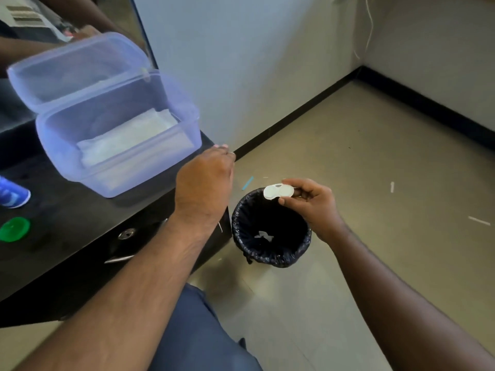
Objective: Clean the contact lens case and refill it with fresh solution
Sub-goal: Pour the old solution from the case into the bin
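Blue-trousered leg (198, 330) fills the bottom of the view, closest of all, with both forearms reaching out above it. Next in size is the black desk (67, 218) on the left, with a drawer lock and handle on its front edge. On it sits a clear plastic box (117, 137), lid tipped open toward the mirror behind, with folded white tissue (128, 140) lying inside. A black-lined bin (270, 228) stands on the tiled floor just beside the desk corner, with a scrap of white paper at its bottom.

Left hand (205, 180) hovers over the desk corner, near the box, back turned to the camera; its fingers curl downward and forward, and whether they hold anything cannot be told. Right hand (310, 202) hangs over the bin's far rim and pinches the white lens case (277, 191): the thumb lies under the case's near edge, the fingertips (288, 182) close on its right end, and the left well sticks out free of the fingers. The case lies roughly flat, its long axis running left to right across the view, free end pointing toward the left hand, directly above the bin's opening.

Smaller things sit at the desk's left edge: a blue bottle (13, 195) lying partly out of view, and a green cap (14, 228) just in front of it. A light blue strip (247, 182) lies on the floor beyond the bin.
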`<state>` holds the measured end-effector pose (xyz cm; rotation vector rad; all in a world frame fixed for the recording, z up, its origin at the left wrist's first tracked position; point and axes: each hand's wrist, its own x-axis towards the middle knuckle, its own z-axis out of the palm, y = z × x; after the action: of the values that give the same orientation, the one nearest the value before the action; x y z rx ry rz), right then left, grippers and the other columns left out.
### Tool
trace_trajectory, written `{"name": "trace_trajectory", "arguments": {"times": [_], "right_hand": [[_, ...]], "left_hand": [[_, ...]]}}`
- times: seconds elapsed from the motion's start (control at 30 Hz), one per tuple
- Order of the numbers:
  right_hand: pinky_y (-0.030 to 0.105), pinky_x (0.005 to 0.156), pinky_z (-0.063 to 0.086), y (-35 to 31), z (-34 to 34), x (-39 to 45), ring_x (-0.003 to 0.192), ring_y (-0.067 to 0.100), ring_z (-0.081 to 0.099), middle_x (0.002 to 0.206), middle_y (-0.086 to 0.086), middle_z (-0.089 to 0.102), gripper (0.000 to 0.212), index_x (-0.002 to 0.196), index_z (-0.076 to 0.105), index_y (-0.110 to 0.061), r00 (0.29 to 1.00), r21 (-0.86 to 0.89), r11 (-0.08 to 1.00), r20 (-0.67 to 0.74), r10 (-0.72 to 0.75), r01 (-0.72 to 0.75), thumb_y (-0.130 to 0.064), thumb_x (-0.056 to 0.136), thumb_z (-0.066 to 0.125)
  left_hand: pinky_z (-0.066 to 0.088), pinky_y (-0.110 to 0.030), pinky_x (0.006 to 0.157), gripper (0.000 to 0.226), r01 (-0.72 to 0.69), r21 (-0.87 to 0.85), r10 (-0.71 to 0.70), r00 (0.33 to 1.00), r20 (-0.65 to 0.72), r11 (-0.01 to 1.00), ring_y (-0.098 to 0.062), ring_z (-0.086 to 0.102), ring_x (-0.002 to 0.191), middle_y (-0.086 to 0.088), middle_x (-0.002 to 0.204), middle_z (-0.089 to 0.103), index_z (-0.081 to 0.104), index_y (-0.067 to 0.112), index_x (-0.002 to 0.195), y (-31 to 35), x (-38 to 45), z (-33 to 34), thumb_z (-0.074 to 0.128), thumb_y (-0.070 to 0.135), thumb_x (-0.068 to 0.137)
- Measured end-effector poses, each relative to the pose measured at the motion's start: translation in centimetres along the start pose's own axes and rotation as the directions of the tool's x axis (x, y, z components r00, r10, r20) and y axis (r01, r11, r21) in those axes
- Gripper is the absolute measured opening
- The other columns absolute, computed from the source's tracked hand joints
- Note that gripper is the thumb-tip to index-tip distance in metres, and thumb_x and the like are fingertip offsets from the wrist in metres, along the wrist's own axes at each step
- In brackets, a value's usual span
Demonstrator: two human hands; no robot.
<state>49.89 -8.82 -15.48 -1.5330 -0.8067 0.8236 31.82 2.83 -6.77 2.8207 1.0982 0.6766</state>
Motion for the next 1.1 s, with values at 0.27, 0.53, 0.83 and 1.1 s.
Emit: {"name": "trace_trajectory", "arguments": {"times": [0.27,0.53,0.83,1.1], "right_hand": [[0.014,0.074,0.047,3.0,0.3,2.8,0.069,0.000,0.055,0.100,-0.001,0.061,0.037,0.107,0.071,-0.014,0.996,-0.480,0.874,0.079,-0.038,0.072,-0.003,0.073,0.080],[0.017,0.079,0.037,1.9,1.4,4.7,0.089,0.012,0.050,0.107,-0.002,0.055,0.035,0.117,0.067,-0.019,0.928,-0.745,0.596,0.374,0.001,0.300,-0.007,0.084,0.067],[0.021,0.086,0.037,0.4,2.4,6.0,0.104,0.019,0.054,0.118,0.005,0.055,0.034,0.121,0.064,-0.015,0.853,-0.779,0.428,0.520,0.033,0.458,-0.005,0.089,0.057],[0.026,0.083,0.041,-0.7,3.0,6.0,0.104,0.025,0.054,0.123,0.008,0.049,0.035,0.125,0.059,-0.012,0.803,-0.787,0.249,0.594,0.056,0.565,-0.005,0.091,0.052]], "left_hand": [[0.046,-0.030,0.086,0.021,0.059,-0.138,-0.064,0.997,-0.036,0.989,-0.028,0.069,0.098,-0.019,0.105,0.071,0.071,-0.002,0.101,-0.5,0.3,-0.3,0.069,-0.003,0.080],[0.043,-0.027,0.085,0.020,0.062,-0.151,-0.072,0.996,-0.058,0.987,-0.026,0.071,0.092,-0.018,0.099,0.072,0.072,-0.001,0.098,-0.4,0.3,-0.3,0.071,-0.003,0.078],[0.048,-0.028,0.084,0.021,0.077,-0.175,-0.084,0.996,-0.037,0.982,-0.026,0.070,0.097,-0.017,0.104,0.071,0.071,0.000,0.101,-0.2,0.4,-0.5,0.070,0.001,0.081],[0.049,-0.027,0.079,0.023,0.083,-0.181,-0.091,0.995,-0.038,0.980,-0.027,0.070,0.096,-0.016,0.105,0.071,0.071,0.001,0.103,-0.1,0.5,-0.7,0.071,0.008,0.081]]}}
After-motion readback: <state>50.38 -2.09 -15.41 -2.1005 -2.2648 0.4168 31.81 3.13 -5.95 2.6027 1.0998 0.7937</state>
